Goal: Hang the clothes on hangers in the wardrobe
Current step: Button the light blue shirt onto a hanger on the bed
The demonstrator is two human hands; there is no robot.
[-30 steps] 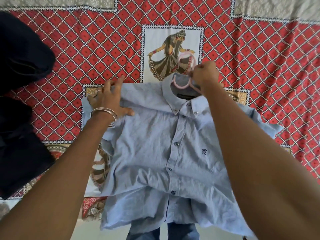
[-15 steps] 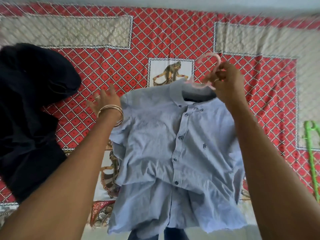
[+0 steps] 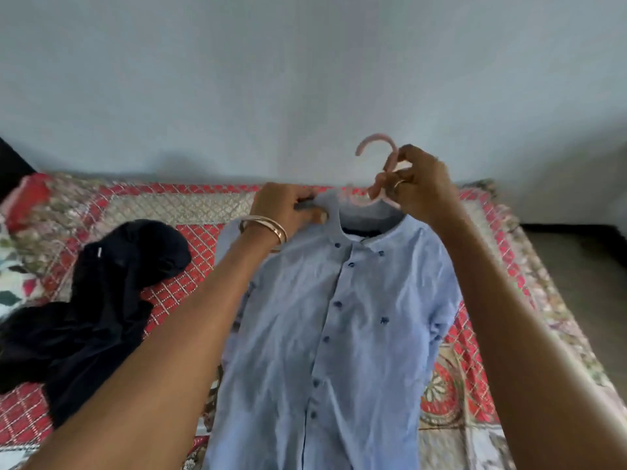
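A light blue buttoned shirt (image 3: 325, 327) hangs on a pink hanger (image 3: 376, 147), lifted upright above the bed. My right hand (image 3: 420, 181) grips the hanger's neck just under its hook. My left hand (image 3: 288, 206), with bangles at the wrist, pinches the shirt at the collar's left shoulder. The hanger's arms are hidden inside the shirt.
A pile of dark clothes (image 3: 98, 300) lies on the left of the bed. The red patterned bedspread (image 3: 190, 239) covers the bed, a pale wall (image 3: 305, 79) stands behind it, and bare floor (image 3: 576, 266) shows at right.
The shirt has been raised off the bedspread by the hanger and now hangs upright. My left hand moved from the shirt's left side to grip near the collar. The view tilted up.
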